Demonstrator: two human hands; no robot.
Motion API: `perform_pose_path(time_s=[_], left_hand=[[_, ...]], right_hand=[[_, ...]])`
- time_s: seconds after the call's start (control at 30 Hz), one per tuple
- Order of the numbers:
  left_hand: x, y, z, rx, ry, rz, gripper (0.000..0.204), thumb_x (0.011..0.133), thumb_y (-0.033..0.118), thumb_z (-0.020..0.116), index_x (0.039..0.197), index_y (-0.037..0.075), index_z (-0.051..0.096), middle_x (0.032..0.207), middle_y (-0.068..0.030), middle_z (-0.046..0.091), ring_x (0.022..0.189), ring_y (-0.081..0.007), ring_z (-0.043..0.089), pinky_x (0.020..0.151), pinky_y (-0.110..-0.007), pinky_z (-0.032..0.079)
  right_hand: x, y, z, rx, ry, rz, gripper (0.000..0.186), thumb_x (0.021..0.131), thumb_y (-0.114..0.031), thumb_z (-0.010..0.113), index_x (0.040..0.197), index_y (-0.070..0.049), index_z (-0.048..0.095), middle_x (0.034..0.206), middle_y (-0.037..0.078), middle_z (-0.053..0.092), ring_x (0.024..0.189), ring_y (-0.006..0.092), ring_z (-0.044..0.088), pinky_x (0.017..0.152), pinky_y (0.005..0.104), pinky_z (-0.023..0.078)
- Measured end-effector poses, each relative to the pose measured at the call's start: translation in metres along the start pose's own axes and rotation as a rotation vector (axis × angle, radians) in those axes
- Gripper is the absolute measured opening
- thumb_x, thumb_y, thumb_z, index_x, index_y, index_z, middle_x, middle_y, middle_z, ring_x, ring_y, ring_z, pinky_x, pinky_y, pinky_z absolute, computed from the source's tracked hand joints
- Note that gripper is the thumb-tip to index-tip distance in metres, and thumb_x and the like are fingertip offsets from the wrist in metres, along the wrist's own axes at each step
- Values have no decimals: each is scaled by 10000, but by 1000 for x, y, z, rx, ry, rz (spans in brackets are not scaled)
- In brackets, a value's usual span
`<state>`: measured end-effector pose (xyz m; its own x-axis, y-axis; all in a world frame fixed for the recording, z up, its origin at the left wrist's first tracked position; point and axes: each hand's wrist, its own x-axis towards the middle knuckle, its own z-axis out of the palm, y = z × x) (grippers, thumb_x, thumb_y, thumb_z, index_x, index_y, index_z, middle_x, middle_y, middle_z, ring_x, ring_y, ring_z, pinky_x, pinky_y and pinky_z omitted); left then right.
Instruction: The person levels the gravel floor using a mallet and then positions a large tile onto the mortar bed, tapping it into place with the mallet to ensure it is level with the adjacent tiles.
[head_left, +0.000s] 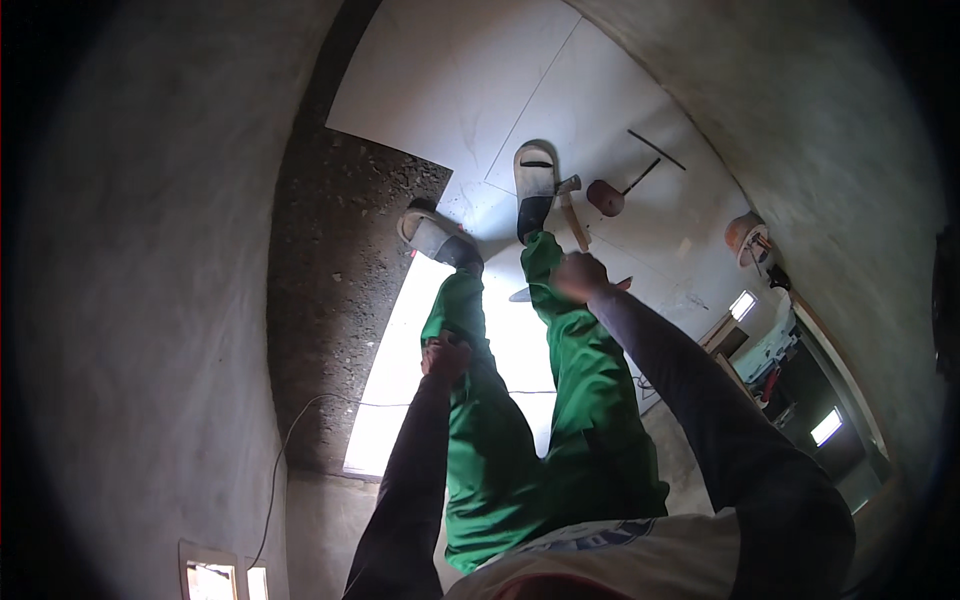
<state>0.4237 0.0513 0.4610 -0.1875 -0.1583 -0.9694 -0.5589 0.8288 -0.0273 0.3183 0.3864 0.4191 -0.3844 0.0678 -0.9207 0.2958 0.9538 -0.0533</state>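
Observation:
My left hand (445,358) is at the knee of my green trousers (490,440), its fingers curled closed on the cloth. Over the other trouser leg is my right hand (580,277), smeared by motion, so its grip does not show. Close to that hand, a grey blade (520,295) sticks out on one side of the leg and a red piece (625,284) on the other; the leg hides whatever lies between. A hammer (574,215) with a wooden handle lies on the tiles beside my right foot, with a dark-headed mallet (605,198) to its right.
Large pale tiles (450,70) cover much of the floor, bordered at left by rough dark ground (335,280). A thin bar (657,150) lies beyond the mallet. At right stand a bucket (745,238) holding tools and a framed mirror-like panel (815,400). A cable (310,405) crosses the floor.

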Motion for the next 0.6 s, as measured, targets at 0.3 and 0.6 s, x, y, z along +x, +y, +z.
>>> perform_pose_path(time_s=[0.3,0.6], left_hand=[[257,107,73,-637,174,578,210,896,195,644,1073,104,712,1013,-182,682,963,-382,666,836,-468,545],[368,227,90,-1202,387,655,224,1038,131,504,1179,-1,618,1064,-108,674,1003,-211,652,1012,-428,460]], right_hand=[[310,-4,-65,1184,-3,133,330,858,-397,789,1019,-123,702,795,47,627,719,247,644,707,427,582],[394,-39,-125,1286,101,147,1001,843,-467,788,1537,66,303,1512,304,366,1407,433,416,1109,557,441]])
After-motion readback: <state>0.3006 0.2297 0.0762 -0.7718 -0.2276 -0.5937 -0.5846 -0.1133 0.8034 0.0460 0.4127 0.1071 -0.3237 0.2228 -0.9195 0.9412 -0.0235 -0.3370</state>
